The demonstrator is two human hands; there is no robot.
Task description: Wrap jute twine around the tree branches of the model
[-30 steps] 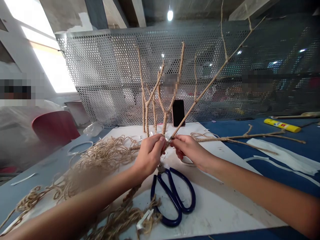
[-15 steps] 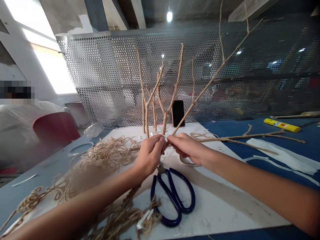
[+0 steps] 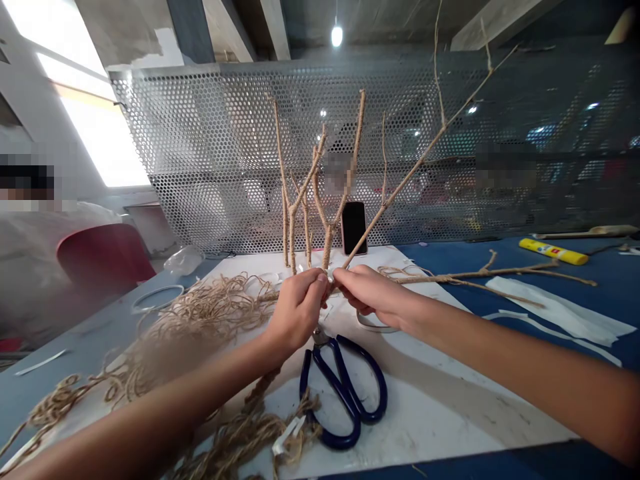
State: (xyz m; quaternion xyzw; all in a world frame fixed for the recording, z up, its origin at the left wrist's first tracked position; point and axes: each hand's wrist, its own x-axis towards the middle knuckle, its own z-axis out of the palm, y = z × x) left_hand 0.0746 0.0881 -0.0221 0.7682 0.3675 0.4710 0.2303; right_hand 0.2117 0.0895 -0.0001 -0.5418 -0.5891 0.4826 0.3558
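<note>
My left hand (image 3: 299, 301) is closed in a pinch, thumb on top, against the low end of a long bare branch (image 3: 387, 207). What its fingers hold is hidden; a small whitish bit shows between the hands. My right hand (image 3: 373, 291) is closed round the foot of that branch, which slants up to the right. Just below the hands lie scissors (image 3: 345, 393) with dark blue handles, their blades mostly covered. Behind the hands stand several twine-wrapped branches (image 3: 327, 240). Loose jute twine (image 3: 215, 303) is heaped at the left, with more twine (image 3: 250, 427) in front.
A phone (image 3: 355, 228) leans upright against the perforated metal screen (image 3: 225, 167). To the right lie another branch (image 3: 450, 276), a yellow glue stick (image 3: 553, 251) and a white cloth-like strip (image 3: 560, 310). White board (image 3: 425, 413) covers part of the blue table. A person sits at the far left.
The view has shifted slightly, so most things sit a little further left. Both hands keep the same closed hold at the foot of the branch.
</note>
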